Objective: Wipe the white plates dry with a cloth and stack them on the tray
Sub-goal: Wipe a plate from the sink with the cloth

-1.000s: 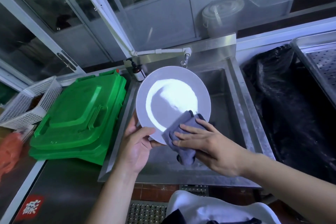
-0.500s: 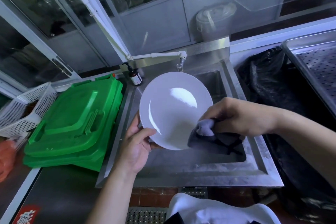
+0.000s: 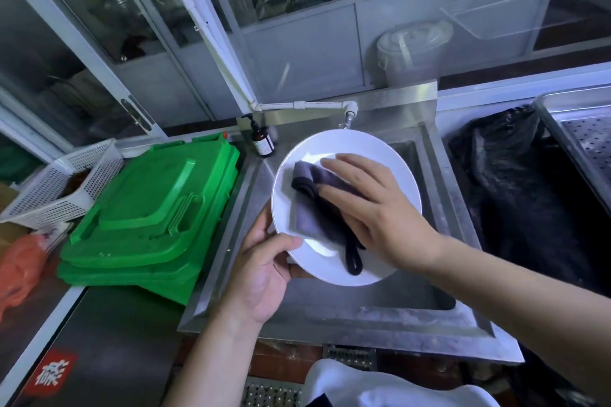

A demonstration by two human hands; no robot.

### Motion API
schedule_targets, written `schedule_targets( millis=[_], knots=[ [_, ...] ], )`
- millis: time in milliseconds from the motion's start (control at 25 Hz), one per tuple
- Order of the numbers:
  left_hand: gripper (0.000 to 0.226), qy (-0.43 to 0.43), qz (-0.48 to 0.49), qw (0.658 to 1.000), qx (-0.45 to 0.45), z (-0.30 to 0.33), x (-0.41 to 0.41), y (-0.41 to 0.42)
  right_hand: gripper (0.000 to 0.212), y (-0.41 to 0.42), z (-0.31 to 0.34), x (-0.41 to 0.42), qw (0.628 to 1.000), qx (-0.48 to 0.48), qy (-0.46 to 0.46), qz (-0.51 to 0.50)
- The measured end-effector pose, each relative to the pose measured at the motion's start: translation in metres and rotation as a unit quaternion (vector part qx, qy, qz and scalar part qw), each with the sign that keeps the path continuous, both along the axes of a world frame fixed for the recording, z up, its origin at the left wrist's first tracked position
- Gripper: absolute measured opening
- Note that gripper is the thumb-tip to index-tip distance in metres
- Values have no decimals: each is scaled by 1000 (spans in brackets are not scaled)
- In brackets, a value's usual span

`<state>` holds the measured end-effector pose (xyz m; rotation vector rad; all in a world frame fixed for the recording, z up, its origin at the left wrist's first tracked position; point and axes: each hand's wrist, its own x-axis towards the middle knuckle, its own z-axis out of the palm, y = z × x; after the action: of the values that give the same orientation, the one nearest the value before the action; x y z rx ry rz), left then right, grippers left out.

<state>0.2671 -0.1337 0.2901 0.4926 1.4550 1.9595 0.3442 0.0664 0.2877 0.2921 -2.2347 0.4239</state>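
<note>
**What you cannot see around your grip**

Your right hand (image 3: 380, 208) covers much of the grey cloth (image 3: 317, 208) and the plate (image 3: 347, 155) centre beneath it. Your left hand (image 3: 264, 268) hides the rim it holds and the fingers behind. Right of your grip, the perforated tray (image 3: 582, 135) runs off the picture's edge. The bottle (image 3: 263, 142) label beyond the plate is too small to read.

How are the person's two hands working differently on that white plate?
The left hand grips the white plate at its lower-left rim, thumb curled over the edge; the right hand lies on the plate's face with straight, spread fingers. The left hand touches only the plate; the right presses the grey cloth against it. Both work above the steel sink.
</note>
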Motion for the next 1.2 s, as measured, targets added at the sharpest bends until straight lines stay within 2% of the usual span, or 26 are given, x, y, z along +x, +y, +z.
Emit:
schedule_targets(
  millis=[120,280,400,520,720,840,960,1200],
  knots=[
    [64,8,0,1000,3,3,-2,-3,46,0,-13,12,996,67,-25,58],
    [63,14,-23,1000,1,8,1,0,46,-2,-16,25,986,104,-41,125],
    [66,26,-38,999,-13,10,4,2,59,9,-15,28,971,188,-106,103],
    [67,34,-52,998,-30,15,5,3,61,18,-15,24,965,226,-103,83],
    [66,54,-45,997,-38,31,-2,12,57,22,-11,10,974,218,-59,20],
    [68,56,-36,997,-34,34,-6,13,57,24,0,-1,984,169,-41,-44],
    [74,51,-20,998,-20,27,1,17,57,38,13,-10,986,87,-57,-131],
    [69,37,25,999,10,14,8,22,58,62,5,-8,966,62,-125,-219]
  ],
)
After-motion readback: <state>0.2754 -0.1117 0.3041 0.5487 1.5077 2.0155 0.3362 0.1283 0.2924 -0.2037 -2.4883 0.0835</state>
